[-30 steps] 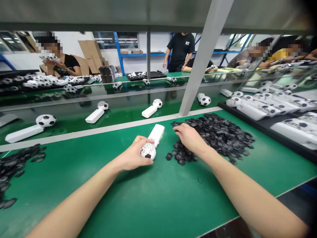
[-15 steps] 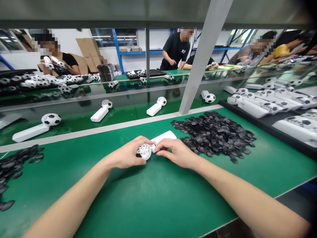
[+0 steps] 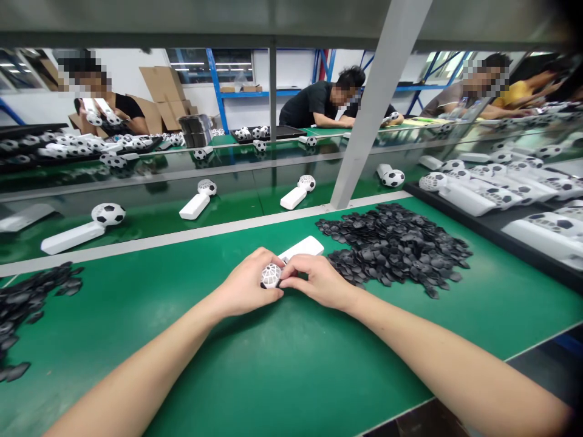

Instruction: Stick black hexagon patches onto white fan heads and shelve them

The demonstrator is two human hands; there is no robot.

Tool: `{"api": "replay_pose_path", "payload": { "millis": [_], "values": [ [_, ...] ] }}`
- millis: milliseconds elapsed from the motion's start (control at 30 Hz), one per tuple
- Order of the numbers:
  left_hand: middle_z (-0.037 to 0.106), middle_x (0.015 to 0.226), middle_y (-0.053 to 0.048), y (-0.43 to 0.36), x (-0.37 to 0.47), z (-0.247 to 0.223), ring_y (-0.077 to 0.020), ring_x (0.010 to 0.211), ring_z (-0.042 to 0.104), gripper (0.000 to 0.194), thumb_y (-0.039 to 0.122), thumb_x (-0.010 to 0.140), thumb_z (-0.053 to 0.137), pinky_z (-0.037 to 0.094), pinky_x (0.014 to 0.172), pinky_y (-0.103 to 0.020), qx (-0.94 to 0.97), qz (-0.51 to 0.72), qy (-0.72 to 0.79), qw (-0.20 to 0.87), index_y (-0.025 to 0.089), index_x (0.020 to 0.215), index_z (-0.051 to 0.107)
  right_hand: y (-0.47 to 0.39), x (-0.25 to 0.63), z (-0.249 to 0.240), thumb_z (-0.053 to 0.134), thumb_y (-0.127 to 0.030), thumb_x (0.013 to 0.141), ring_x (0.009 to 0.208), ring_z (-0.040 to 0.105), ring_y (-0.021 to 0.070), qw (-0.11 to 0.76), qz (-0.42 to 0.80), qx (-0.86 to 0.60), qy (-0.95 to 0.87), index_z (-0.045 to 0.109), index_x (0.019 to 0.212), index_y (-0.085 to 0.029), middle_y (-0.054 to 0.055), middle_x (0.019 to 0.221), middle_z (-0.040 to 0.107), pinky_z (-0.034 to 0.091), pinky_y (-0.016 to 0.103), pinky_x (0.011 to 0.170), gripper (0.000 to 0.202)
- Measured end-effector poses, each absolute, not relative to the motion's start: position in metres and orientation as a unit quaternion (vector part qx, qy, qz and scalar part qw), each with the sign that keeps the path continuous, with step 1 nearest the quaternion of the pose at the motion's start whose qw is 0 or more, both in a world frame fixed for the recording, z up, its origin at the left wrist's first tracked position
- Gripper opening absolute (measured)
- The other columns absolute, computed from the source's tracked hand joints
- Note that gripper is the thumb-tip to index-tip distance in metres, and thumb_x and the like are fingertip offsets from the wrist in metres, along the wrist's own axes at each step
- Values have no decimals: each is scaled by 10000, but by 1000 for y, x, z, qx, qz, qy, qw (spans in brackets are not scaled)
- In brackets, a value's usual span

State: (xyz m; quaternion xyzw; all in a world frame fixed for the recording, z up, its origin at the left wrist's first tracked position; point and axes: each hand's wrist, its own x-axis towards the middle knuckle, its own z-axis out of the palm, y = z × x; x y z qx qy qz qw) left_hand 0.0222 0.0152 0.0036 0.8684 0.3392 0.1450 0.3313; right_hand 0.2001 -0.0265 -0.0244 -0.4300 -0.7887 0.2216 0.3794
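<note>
Gripping ball head of white unit: left hand. Right hand has fingertips pinched at ball's side, can't tell if holding a piece. Unit is mid-tabletop, left of black piece pile. Right black tray: rows of white ball-ended units. Far black tray: several soccer-patterned balls.

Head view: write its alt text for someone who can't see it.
A person's left hand grips the soccer-patterned ball of a white device over a green table, the right hand close against it. Black pieces lie heaped to the right; similar devices lie beyond.
</note>
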Motion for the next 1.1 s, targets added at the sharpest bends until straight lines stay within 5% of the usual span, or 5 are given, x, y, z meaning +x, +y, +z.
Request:
{"api": "replay_pose_path", "payload": {
  "millis": [400, 567, 833, 967, 1100],
  "values": [
    [506, 912, -15, 14, 27, 0, -210, 885, 507, 244, 177, 626, 565, 410, 742, -308, 859, 170, 362, 319, 198, 869, 543, -22, 198, -27, 658, -232, 748, 641, 505, 106, 357, 199, -472, -781, 573, 694, -174, -31, 676, 571, 385, 215, 604, 116],
    [500, 970, -25, 18, 21, 0, -206, 860, 511, 418, 223, 576, 638, 426, 722, -310, 844, 162, 370, 352, 211, 984, 548, -19, 209, -22, 678, -304, 727, 761, 539, 143, 380, 161, -459, -787, 585, 837, -184, 13, 812, 605, 430, 265, 699, 187],
    [623, 751, -83, 42, 9, 13, -181, 618, 581, 296, 288, 637, 583, 457, 520, -263, 502, 245, 382, 736, 108, 872, 573, -15, 239, -14, 663, -325, 724, 1107, 455, 243, 353, 44, -504, -787, 519, 1098, -179, 105, 1155, 532, 357, 424, 953, 427],
    [624, 659, -114, 50, 3, 14, -223, 547, 597, 283, 325, 702, 495, 435, 405, -257, 427, 251, 327, 805, 80, 807, 587, -21, 231, -4, 604, -350, 753, 852, 602, 203, 365, 266, -515, -728, 467, 1112, -197, 81, 1041, 582, 518, 326, 685, 413],
    [626, 646, -122, 48, 7, 14, -217, 526, 604, 261, 304, 752, 457, 450, 381, -251, 377, 240, 344, 826, 76, 801, 576, -27, 223, 2, 586, -328, 753, 489, 567, 107, 371, 434, -538, -620, 404, 1095, -202, 33, 852, 615, 437, 212, 372, 407]
  ]
}}
